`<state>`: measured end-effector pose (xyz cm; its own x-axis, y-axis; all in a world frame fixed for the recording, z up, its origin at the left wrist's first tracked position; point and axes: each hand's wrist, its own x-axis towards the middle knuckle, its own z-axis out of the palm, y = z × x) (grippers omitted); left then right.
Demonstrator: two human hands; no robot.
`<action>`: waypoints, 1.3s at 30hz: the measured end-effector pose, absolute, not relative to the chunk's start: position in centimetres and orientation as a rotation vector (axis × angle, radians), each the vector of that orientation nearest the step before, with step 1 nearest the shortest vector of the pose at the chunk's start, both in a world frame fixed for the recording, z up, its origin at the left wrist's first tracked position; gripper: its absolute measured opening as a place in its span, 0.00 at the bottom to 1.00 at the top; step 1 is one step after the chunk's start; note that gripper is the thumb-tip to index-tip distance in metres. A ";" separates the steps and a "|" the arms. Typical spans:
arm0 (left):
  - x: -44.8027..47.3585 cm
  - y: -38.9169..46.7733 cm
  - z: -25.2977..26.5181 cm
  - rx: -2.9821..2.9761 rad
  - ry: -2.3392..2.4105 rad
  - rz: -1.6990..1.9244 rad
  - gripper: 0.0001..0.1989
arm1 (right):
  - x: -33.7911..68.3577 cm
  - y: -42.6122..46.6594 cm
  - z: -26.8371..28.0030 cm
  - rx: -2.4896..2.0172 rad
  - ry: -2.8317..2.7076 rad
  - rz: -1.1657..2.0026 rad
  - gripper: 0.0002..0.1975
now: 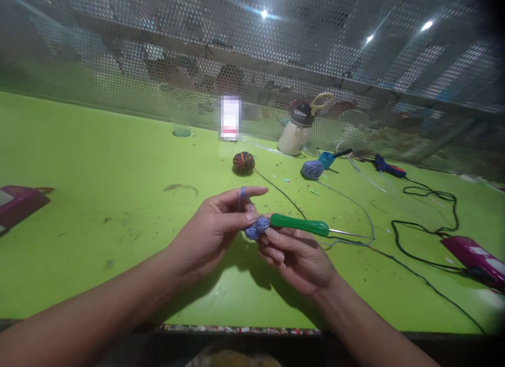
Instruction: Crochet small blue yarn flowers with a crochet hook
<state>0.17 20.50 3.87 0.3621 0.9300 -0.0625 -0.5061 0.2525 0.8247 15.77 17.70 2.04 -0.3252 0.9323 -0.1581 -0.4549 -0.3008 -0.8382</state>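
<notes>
My left hand (209, 227) pinches a small blue crocheted piece (257, 228) between thumb and fingers, above the table. Blue yarn (242, 197) wraps round its index finger, which points right. The fingers of my right hand (298, 256) are closed at the right side of the same piece. A crochet hook (300, 225) with a green handle lies across the right hand, its metal shaft pointing right; how it is gripped is partly hidden. A blue yarn ball (313, 170) sits farther back, with a strand curving towards my hands.
On the green table (98, 198) are a dark multicoloured yarn ball (243, 162), a bottle (295, 132), a glue gun (389, 167) with its black cord, a blue pot (326, 160), a lit phone (230, 118), a clear cup (182, 126) and magenta objects at both sides. Perforated metal stands behind.
</notes>
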 end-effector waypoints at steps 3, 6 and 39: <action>0.1 20.5 3.9 0.820 0.631 1.077 0.16 | 15.8 17.9 2.0 -0.840 -0.866 1.758 0.09; -0.1 20.6 3.8 0.833 0.656 1.088 0.17 | 15.7 18.3 1.7 -0.886 -0.853 1.696 0.09; -0.8 22.3 3.5 1.022 0.777 0.936 0.18 | 18.7 19.4 3.4 -1.146 -1.795 0.965 0.13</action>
<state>-0.84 22.32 3.51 0.4034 0.9092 -0.1034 -0.2683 0.2255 0.9366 18.70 19.40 3.35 -0.2869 0.9347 0.2098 0.3407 0.3042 -0.8896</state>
